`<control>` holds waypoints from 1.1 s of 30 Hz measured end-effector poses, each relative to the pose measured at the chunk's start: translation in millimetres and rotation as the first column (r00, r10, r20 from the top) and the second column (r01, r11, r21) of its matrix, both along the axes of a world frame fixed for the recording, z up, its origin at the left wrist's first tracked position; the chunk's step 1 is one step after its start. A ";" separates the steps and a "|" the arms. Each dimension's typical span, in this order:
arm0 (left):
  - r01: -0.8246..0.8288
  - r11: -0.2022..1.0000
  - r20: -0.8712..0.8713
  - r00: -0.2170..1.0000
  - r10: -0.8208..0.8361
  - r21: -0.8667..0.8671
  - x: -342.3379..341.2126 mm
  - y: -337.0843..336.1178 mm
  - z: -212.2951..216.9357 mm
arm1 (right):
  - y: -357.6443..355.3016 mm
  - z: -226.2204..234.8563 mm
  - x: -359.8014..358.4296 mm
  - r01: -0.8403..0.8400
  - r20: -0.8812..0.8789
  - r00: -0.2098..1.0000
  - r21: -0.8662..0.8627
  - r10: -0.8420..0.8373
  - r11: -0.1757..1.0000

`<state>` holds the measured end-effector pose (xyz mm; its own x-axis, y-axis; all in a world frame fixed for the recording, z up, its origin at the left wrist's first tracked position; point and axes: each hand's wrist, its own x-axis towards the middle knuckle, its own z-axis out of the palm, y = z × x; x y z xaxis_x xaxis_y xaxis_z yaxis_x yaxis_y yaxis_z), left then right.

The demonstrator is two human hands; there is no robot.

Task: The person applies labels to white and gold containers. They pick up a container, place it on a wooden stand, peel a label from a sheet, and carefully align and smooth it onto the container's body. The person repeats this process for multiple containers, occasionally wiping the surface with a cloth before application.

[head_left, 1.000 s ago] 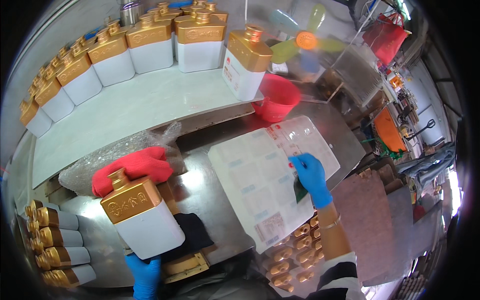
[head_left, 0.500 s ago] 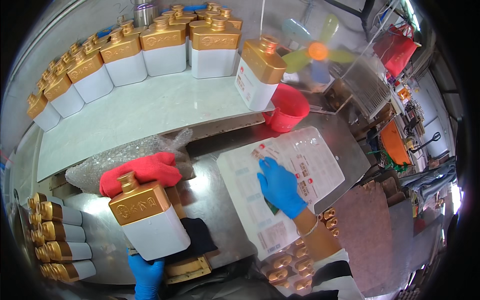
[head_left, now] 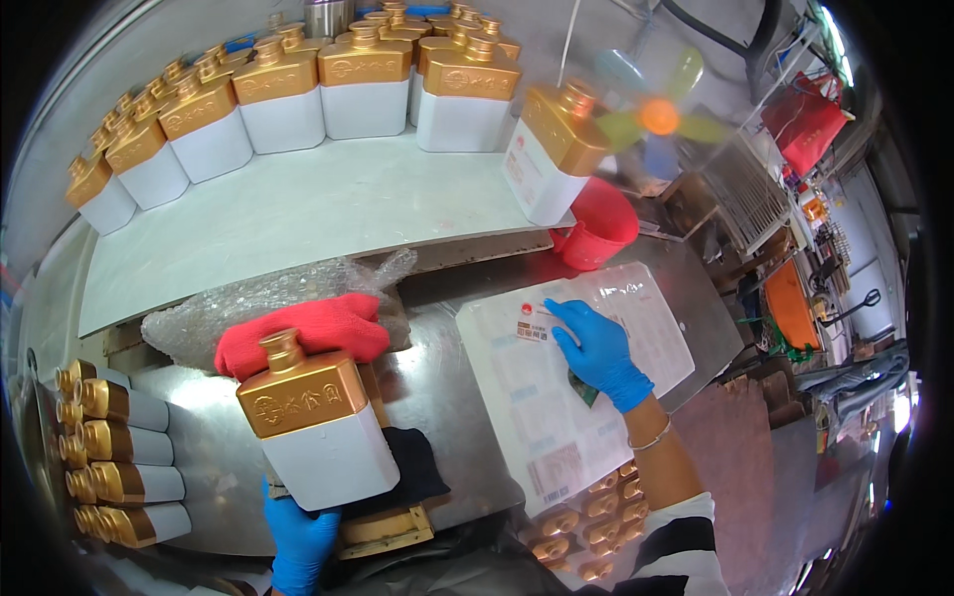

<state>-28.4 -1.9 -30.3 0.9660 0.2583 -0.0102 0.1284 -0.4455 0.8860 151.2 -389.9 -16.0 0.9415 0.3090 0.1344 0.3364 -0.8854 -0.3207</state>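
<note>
A white bottle with a gold shoulder and neck leans back, tilted, against a folded red cloth. My left hand, in a blue glove, grips it at the base; some of its fingers are hidden behind the bottle. A white sheet of printed labels lies on the metal table to the right. Over this sheet is my right hand, also blue-gloved, its fingers stretched out toward a small red-and-brown printed label. A dark green piece shows under the right palm.
Several white-and-gold bottles stand along the pale raised shelf; one labelled bottle is at its right end. Bubble wrap, a red bucket and a spinning fan are nearby. More bottles lie at left.
My right hand has shifted a little right across the sheet, its fingers now pointing more to the left. The label near its fingertips shows more plainly. My left hand stays at the bottle's base.
</note>
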 end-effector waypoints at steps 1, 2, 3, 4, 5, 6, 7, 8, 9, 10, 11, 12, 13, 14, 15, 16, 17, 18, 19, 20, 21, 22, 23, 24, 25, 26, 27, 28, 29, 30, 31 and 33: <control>-0.002 1.000 0.010 1.000 0.002 -0.009 0.5 -0.3 0.3 | 5.5 -4.4 2.5 -0.017 0.006 1.000 -0.071 0.017 0.997; 0.009 1.000 -0.012 1.000 -0.009 -0.019 0.1 1.2 -0.8 | 8.2 -8.5 4.5 -0.033 0.012 0.999 -0.143 0.035 0.989; 0.020 0.999 -0.034 0.999 -0.021 -0.029 -0.4 3.3 -2.7 | 8.0 -12.3 4.9 -0.023 0.003 1.000 -0.145 0.024 0.989; 0.026 0.999 -0.056 0.998 -0.028 -0.037 -1.2 5.0 -3.6 | 8.6 -17.1 5.2 -0.017 -0.005 1.000 -0.146 0.017 0.989; 0.029 1.000 -0.044 0.999 -0.029 -0.012 -0.9 4.7 -2.2 | 9.0 -20.9 4.7 -0.011 -0.013 1.000 -0.147 0.009 0.989; 0.032 0.999 -0.032 0.999 -0.032 0.013 0.3 3.1 0.8 | 7.7 -23.9 2.8 -0.017 -0.010 1.000 -0.103 0.017 0.994; 0.036 0.999 -0.020 0.999 -0.035 0.036 1.1 1.2 3.0 | 5.5 -25.4 0.1 -0.024 -0.007 1.000 -0.061 0.023 0.998; 0.016 1.000 -0.028 0.999 -0.016 -0.009 1.5 -0.3 4.8 | 4.4 -26.1 -1.1 -0.029 -0.003 1.000 -0.019 0.029 0.999; -0.003 0.999 -0.035 0.999 0.001 -0.054 1.7 -1.9 6.4 | 4.1 -25.4 -1.0 -0.036 -0.054 0.998 0.004 0.036 0.999; -0.020 0.995 -0.044 0.999 0.015 -0.101 1.7 -3.3 6.7 | 3.9 -20.5 -1.7 -0.039 -0.104 0.994 0.024 0.041 0.999; -0.012 0.996 -0.052 0.999 0.008 -0.084 0.7 -2.1 4.4 | 3.4 -17.1 -1.5 -0.040 -0.154 0.987 0.046 0.047 0.998; -0.005 0.998 -0.060 0.998 0.001 -0.066 -1.0 1.2 0.2 | 2.5 -15.5 0.5 -0.065 -0.165 0.984 0.022 0.068 0.998; 0.006 0.999 -0.067 0.998 -0.010 -0.050 -2.1 4.1 -3.2 | 0.7 -12.4 2.2 -0.087 -0.176 0.981 -0.001 0.085 0.996; 0.024 0.999 -0.078 0.997 -0.027 -0.036 -2.5 6.1 -6.6 | -1.2 -9.9 3.0 -0.109 -0.186 0.977 -0.024 0.103 0.994; 0.042 0.999 -0.090 0.995 -0.044 -0.022 -2.9 7.8 -10.0 | -5.8 -10.2 3.4 -0.126 -0.179 0.977 -0.028 0.119 0.992; 0.054 0.999 -0.099 0.994 -0.054 -0.003 -2.7 9.1 -10.3 | -8.7 -10.9 6.1 -0.147 -0.169 0.976 -0.028 0.141 0.989; 0.054 0.999 -0.092 0.994 -0.053 0.005 -2.5 8.6 -8.4 | -9.6 -11.1 7.6 -0.169 -0.158 0.974 -0.028 0.163 0.985; 0.054 0.998 -0.084 0.995 -0.052 0.012 -0.9 6.2 -4.1 | -10.3 -9.5 6.7 -0.158 -0.149 0.977 -0.042 0.150 0.986; 0.048 0.999 -0.079 0.996 -0.046 0.022 0.2 4.5 -0.8 | -6.1 -2.1 6.0 -0.152 -0.140 0.980 -0.053 0.144 0.987; 0.039 0.999 -0.066 0.997 -0.038 0.022 0.4 4.2 0.2 | -2.8 1.6 6.5 -0.146 -0.132 0.982 -0.064 0.137 0.987; 0.031 0.999 -0.054 0.998 -0.030 0.021 0.5 4.1 0.9 | 0.4 -0.4 6.9 -0.130 -0.097 0.987 -0.052 0.125 0.990; 0.030 0.999 -0.044 0.999 -0.029 0.017 0.8 3.1 1.1 | 2.9 -4.0 3.7 -0.108 -0.064 0.992 -0.041 0.105 0.993; 0.016 1.000 -0.048 0.999 -0.017 -0.020 1.5 1.5 2.2 | 5.4 -7.2 2.1 -0.085 -0.032 0.996 -0.030 0.084 0.996; 0.003 0.998 -0.052 0.999 -0.006 -0.058 2.2 -0.2 4.0 | 8.3 -9.6 2.9 -0.070 -0.046 0.997 -0.075 0.066 0.995; -0.007 0.995 -0.056 0.998 0.002 -0.095 2.8 -1.0 4.8 | 11.0 -11.7 3.4 -0.051 -0.060 0.997 -0.120 0.044 0.991; 0.000 0.995 -0.055 0.998 -0.005 -0.105 2.8 -0.9 4.4 | 11.6 -13.9 3.6 -0.033 -0.073 0.997 -0.165 0.021 0.986; 0.006 0.993 -0.055 0.998 -0.012 -0.114 2.8 -0.5 3.9 | 9.0 -17.7 3.4 -0.039 -0.065 0.997 -0.142 0.030 0.989; 0.008 0.993 -0.052 0.999 -0.014 -0.120 2.4 0.2 3.8 | 6.8 -21.6 4.8 -0.050 -0.054 0.998 -0.116 0.044 0.992; 0.029 0.996 -0.052 0.998 -0.033 -0.079 1.4 2.4 0.9 | 4.7 -23.3 5.7 -0.060 -0.042 0.998 -0.090 0.056 0.994; 0.051 0.998 -0.053 0.997 -0.053 -0.038 -0.1 5.7 -4.5 | 1.8 -22.7 5.8 -0.056 -0.060 0.997 -0.092 0.051 0.994; 0.070 0.998 -0.055 0.996 -0.070 0.004 -1.1 7.6 -7.4 | 1.2 -19.6 6.5 -0.056 -0.077 0.996 -0.094 0.049 0.994; 0.039 0.999 -0.039 0.998 -0.040 -0.023 -1.7 6.5 -6.8 | 2.6 -15.2 8.1 -0.060 -0.117 0.992 -0.079 0.051 0.995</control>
<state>-30.1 4.6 -37.1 0.9741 0.2196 -0.0537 0.1463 -0.4311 0.8903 159.3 -387.3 -31.2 0.9303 0.3669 -0.0015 0.3511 -0.8912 -0.2873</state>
